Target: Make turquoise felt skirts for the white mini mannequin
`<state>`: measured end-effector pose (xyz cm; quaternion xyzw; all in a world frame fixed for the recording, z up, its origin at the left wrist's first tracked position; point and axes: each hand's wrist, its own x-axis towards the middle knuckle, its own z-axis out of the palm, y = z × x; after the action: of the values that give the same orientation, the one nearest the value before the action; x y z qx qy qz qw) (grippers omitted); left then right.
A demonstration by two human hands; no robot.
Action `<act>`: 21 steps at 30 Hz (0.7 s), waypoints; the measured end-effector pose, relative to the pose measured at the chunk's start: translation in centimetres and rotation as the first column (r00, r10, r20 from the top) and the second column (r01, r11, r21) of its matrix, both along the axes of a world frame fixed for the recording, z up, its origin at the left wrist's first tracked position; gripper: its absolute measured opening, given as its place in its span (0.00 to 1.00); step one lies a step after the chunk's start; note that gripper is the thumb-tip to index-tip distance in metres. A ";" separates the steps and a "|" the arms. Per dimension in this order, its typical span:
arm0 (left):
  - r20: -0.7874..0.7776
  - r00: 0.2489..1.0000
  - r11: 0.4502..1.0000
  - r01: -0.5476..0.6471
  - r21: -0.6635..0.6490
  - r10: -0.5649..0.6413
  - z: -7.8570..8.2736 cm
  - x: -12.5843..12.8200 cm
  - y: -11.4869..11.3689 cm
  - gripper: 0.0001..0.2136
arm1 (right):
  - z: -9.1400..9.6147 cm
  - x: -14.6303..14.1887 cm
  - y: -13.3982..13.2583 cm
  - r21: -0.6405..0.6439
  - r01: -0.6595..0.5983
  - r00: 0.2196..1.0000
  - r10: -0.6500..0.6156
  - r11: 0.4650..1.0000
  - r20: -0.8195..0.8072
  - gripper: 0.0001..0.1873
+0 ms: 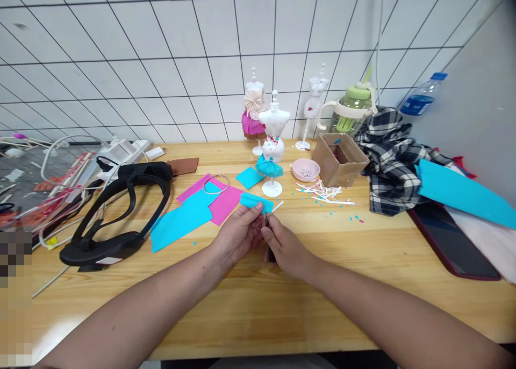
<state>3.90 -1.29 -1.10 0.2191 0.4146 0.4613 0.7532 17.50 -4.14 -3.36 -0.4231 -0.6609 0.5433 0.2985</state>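
My left hand [237, 236] pinches a small folded piece of turquoise fabric [256, 201] just above the wooden table [258, 304]. My right hand [282, 245] is closed round a thin dark tool, perhaps scissors or tweezers [266, 222], whose tip meets the fabric's near edge. Just behind the hands stands a white mini mannequin [274, 143] wearing a turquoise skirt. Flat turquoise [181, 221] and pink [226, 200] fabric sheets lie to the left of the hands.
Two more mini mannequins [253, 108] stand by the tiled wall. A pink dish [305, 169], a cardboard box [337, 158], paper scraps [322, 192], a plaid cloth [389, 159], a green-lidded cup [352, 108] and a dark tablet [451, 240] lie right. A black headset [116, 213] and cables lie left.
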 end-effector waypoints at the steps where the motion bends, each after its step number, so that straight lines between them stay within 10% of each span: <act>1: -0.013 1.000 0.999 -0.016 0.031 0.016 -0.1 -0.1 0.2 0.11 | 0.1 0.1 0.0 -0.021 -0.028 1.000 0.028 0.999 -0.001 0.14; 21: -0.215 0.969 0.982 0.149 0.116 -0.122 -1.1 -1.9 1.5 0.10 | 1.5 2.8 1.0 0.059 -0.026 0.930 0.003 0.998 0.367 0.19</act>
<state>1.99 0.23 -2.15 0.3430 0.4434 0.4097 0.7197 20.31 -3.16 -1.84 -0.5027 -0.7248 0.4360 0.1788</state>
